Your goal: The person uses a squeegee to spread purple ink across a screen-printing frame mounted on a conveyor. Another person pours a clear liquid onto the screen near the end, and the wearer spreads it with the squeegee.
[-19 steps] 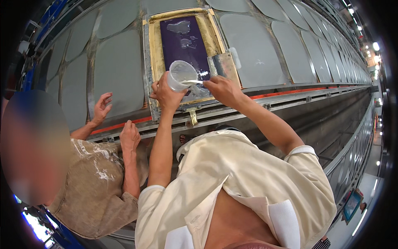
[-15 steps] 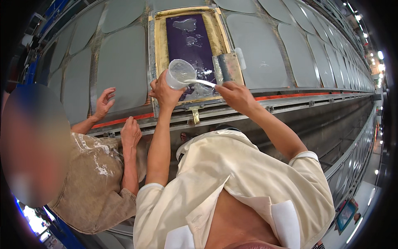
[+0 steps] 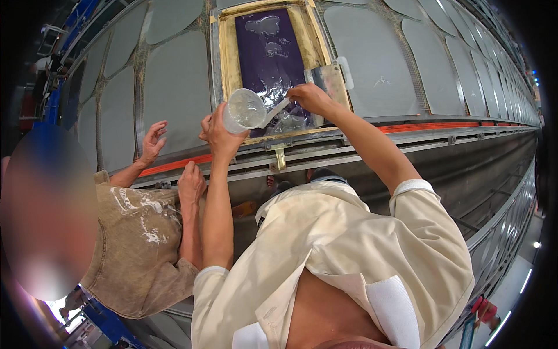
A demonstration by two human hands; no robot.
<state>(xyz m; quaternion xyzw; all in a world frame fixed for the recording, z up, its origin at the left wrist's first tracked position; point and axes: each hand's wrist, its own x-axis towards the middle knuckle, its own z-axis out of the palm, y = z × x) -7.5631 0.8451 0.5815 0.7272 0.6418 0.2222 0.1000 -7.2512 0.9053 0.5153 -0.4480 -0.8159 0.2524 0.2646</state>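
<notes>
My left hand [image 3: 224, 136] is wrapped round a translucent plastic cup [image 3: 238, 111] with clear gel inside, tilted over the near end of a screen printing frame [image 3: 231, 67]. In my right hand [image 3: 312, 99] is the end of a white spatula [image 3: 275, 111]. Its blade lies just outside the cup's right rim, above the wet screen. Clear gel [image 3: 264, 25] lies in patches on the purple mesh [image 3: 256, 61]. A wide flat squeegee [image 3: 332, 86] rests against the frame's right side, beyond my right hand.
Grey panels [image 3: 180, 87] cover the long table on both sides. An orange strip [image 3: 418, 127] and a metal rail run along its near edge. A co-worker in a brown, paint-stained shirt [image 3: 133, 244] stands close on my left, both hands near the rail.
The spatula has come out of the cup and now angles down to the right of its rim. My right hand has shifted up and slightly left. The view has shifted a little.
</notes>
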